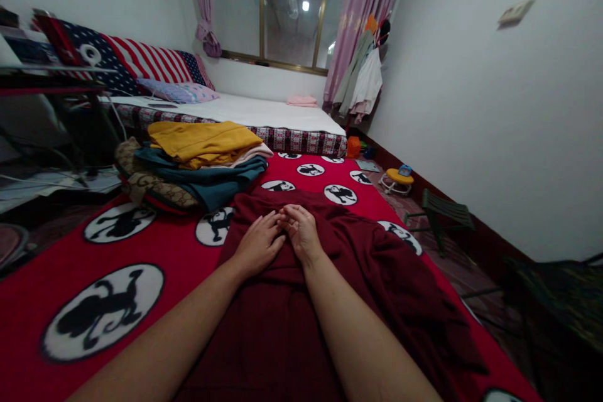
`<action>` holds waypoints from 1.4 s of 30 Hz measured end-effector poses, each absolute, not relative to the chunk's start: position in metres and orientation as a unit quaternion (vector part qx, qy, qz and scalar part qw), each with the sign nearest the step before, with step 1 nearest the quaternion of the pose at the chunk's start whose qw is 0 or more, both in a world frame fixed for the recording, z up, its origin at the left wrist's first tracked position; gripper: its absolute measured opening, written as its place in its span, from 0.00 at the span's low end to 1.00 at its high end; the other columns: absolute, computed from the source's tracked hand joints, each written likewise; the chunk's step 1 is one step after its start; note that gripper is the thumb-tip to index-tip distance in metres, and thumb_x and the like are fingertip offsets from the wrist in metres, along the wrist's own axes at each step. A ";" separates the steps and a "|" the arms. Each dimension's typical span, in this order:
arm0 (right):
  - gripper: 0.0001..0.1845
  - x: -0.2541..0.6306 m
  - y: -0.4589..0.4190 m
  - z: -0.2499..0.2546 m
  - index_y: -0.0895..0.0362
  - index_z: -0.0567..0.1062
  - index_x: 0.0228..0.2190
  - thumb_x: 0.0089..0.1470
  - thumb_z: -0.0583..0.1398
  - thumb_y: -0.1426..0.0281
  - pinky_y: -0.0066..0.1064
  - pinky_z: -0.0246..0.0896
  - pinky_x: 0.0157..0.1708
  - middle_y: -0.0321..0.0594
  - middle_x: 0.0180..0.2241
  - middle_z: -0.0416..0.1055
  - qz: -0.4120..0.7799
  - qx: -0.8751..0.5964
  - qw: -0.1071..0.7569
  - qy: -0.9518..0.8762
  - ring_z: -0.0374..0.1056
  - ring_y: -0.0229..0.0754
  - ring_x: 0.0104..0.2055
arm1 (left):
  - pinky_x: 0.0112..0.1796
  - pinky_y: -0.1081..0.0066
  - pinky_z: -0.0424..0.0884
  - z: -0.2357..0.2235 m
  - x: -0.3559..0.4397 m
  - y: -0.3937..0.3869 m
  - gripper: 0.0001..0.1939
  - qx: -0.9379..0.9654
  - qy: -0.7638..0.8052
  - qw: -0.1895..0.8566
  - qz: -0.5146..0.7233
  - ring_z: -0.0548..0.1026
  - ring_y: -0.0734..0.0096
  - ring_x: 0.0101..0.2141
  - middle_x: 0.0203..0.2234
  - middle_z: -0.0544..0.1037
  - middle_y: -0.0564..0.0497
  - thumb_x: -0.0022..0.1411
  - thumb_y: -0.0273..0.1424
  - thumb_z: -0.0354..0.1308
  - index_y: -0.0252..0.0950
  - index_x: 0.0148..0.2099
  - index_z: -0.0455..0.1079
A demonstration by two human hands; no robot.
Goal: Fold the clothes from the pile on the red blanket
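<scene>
A dark maroon garment lies spread over the red blanket in front of me, with folds and what looks like a sleeve towards the right. My left hand rests palm down on it, fingers stretched out. Beside it, my right hand is turned partly palm up, its fingers loosely bent and meeting the left fingertips. No object shows in either hand. Ahead and to the left is a stack of folded clothes, with a mustard yellow piece on top and a teal one beneath.
The clothes lie against a brown patterned bag on the red blanket with monkey prints. Beyond stands a bed with a pillow. On the right are a yellow stool and a green folding stool.
</scene>
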State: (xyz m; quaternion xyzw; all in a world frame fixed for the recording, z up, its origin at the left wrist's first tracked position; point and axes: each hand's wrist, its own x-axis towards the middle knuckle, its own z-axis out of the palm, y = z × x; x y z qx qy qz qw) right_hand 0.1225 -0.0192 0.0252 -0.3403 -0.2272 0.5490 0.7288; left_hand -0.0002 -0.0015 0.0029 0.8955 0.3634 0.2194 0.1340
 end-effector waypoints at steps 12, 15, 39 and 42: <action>0.07 0.122 -0.019 0.025 0.58 0.73 0.22 0.37 0.66 0.74 0.21 0.67 0.24 0.34 0.22 0.73 0.548 -0.339 0.731 -0.225 0.67 0.31 0.22 | 0.62 0.50 0.52 0.001 0.000 -0.001 0.24 0.894 0.360 0.132 0.233 0.57 0.59 0.63 0.62 0.63 0.45 0.64 0.30 0.49 0.37 0.62 0.63; 0.06 0.121 -0.019 0.026 0.59 0.73 0.22 0.37 0.66 0.74 0.21 0.67 0.23 0.34 0.21 0.73 0.547 -0.341 0.732 -0.222 0.67 0.31 0.22 | 0.62 0.51 0.52 0.000 0.000 0.000 0.24 0.895 0.357 0.129 0.234 0.57 0.59 0.63 0.62 0.64 0.45 0.64 0.30 0.49 0.36 0.62 0.63; 0.07 0.122 -0.018 0.023 0.59 0.73 0.23 0.38 0.66 0.74 0.22 0.66 0.25 0.34 0.22 0.73 0.550 -0.341 0.726 -0.233 0.67 0.32 0.23 | 0.62 0.50 0.52 -0.001 -0.001 0.000 0.23 0.895 0.354 0.129 0.240 0.58 0.58 0.62 0.61 0.65 0.47 0.64 0.31 0.49 0.39 0.61 0.64; 0.06 0.122 -0.018 0.024 0.59 0.73 0.23 0.38 0.65 0.74 0.22 0.66 0.25 0.34 0.22 0.73 0.551 -0.340 0.727 -0.228 0.67 0.32 0.23 | 0.62 0.50 0.53 -0.001 0.000 0.000 0.23 0.894 0.357 0.130 0.240 0.58 0.58 0.62 0.61 0.65 0.46 0.64 0.30 0.49 0.39 0.61 0.64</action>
